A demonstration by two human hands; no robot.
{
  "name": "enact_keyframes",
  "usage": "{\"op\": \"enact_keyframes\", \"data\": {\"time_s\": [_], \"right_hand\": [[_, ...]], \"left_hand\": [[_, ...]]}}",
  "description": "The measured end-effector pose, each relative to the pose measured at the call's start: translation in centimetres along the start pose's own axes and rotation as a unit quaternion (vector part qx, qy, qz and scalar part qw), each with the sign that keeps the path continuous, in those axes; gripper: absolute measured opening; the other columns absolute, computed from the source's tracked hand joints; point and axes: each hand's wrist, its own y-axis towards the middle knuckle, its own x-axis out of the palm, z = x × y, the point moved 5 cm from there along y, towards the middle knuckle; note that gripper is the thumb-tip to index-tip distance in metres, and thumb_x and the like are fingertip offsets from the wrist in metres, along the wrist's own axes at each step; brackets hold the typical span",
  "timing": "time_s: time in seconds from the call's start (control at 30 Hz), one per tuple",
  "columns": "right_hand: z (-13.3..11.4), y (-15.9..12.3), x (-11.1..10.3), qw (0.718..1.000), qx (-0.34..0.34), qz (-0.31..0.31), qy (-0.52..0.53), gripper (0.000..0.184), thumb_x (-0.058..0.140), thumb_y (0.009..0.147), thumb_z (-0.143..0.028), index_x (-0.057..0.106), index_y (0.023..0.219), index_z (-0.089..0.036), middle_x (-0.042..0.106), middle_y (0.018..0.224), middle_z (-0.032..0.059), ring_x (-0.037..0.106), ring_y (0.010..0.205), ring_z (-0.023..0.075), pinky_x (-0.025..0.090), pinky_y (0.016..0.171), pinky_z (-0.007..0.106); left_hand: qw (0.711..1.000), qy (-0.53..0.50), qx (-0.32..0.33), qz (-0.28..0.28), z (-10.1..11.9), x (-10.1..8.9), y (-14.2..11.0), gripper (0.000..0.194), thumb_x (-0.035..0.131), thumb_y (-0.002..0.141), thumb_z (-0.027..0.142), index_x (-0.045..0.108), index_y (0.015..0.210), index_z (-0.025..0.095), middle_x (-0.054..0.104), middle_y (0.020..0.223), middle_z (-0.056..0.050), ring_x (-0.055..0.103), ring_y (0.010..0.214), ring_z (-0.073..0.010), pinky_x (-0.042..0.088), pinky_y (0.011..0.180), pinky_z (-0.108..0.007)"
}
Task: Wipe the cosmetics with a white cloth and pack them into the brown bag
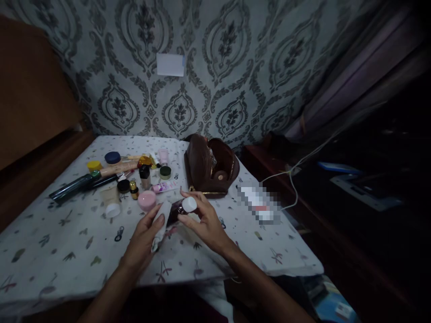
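My left hand [145, 233] is closed on a white cloth or tissue [162, 223] and presses it against a small dark bottle [175, 211]. My right hand [204, 220] grips that bottle at its white cap [189, 204], fingers curled round the cap end. Both hands hover over the near middle of a table covered with a patterned white cloth [67, 251]. Just behind them stands an open brown leather pouch [210, 166].
Several cosmetics lie at the table's back left: a pink jar [147, 200], a white-capped tube [112, 200], a dark long tube [72, 187], small bottles and jars. A blurred white item [259, 204] lies at right beside a white cable [303, 159]. A patterned wall is behind.
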Motion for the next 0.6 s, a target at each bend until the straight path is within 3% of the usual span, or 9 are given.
{"op": "enact_keyframes", "data": {"time_s": [0.1, 0.3, 0.43, 0.53, 0.6], "right_hand": [[-1.3, 0.3, -1.0, 0.999, 0.021, 0.033, -0.023, 0.045, 0.074, 0.084, -0.041, 0.067, 0.125, -0.023, 0.061, 0.104, 0.0061, 0.062, 0.095, 0.0194, 0.056, 0.081, 0.032], [-2.5, 1.9, -3.5, 0.992, 0.04, 0.053, 0.108, 0.033, 0.079, 0.079, -0.04, 0.065, 0.104, -0.023, 0.064, 0.092, 0.001, 0.063, 0.076, 0.0149, 0.055, 0.066, 0.027], [-2.7, 3.4, -6.8, 0.984, 0.054, 0.076, 0.154, 0.031, 0.074, 0.084, -0.046, 0.064, 0.1, -0.022, 0.063, 0.081, -0.0012, 0.058, 0.058, 0.0105, 0.053, 0.054, 0.025], [-3.5, 4.6, -9.9, 0.984, 0.04, 0.124, 0.119, 0.033, 0.076, 0.082, -0.048, 0.064, 0.099, -0.022, 0.064, 0.079, -0.0019, 0.059, 0.059, 0.0104, 0.053, 0.054, 0.024], [-4.1, 5.3, -11.8, 0.984, 0.023, 0.156, 0.078, 0.034, 0.077, 0.081, -0.049, 0.063, 0.097, -0.023, 0.064, 0.078, -0.0026, 0.059, 0.06, 0.0105, 0.054, 0.056, 0.024]], "left_hand": [[0.998, 0.018, 0.048, -0.034, 1.2, 1.5, 0.3, 0.074, 0.083, 0.071, 0.052, 0.06, 0.134, 0.021, 0.069, 0.13, -0.009, 0.069, 0.111, -0.0284, 0.062, 0.087, -0.037], [0.996, 0.04, 0.068, -0.046, 2.4, 3.4, 1.4, 0.082, 0.079, 0.072, 0.057, 0.056, 0.14, 0.018, 0.073, 0.119, -0.01, 0.073, 0.097, -0.0276, 0.062, 0.081, -0.036], [0.997, 0.002, 0.054, -0.054, 2.8, 5.3, 2.9, 0.068, 0.075, 0.077, 0.054, 0.059, 0.133, 0.019, 0.075, 0.098, -0.005, 0.069, 0.07, -0.0166, 0.058, 0.063, -0.026], [0.99, 0.055, 0.062, -0.117, 3.1, 7.6, 4.2, 0.051, 0.068, 0.085, 0.048, 0.063, 0.125, 0.016, 0.067, 0.072, 0.001, 0.055, 0.052, -0.0099, 0.047, 0.05, -0.02], [0.973, 0.137, 0.07, -0.173, 3.1, 9.4, 4.8, 0.045, 0.062, 0.089, 0.045, 0.064, 0.123, 0.016, 0.066, 0.073, 0.001, 0.052, 0.05, -0.0101, 0.044, 0.047, -0.02]]}}
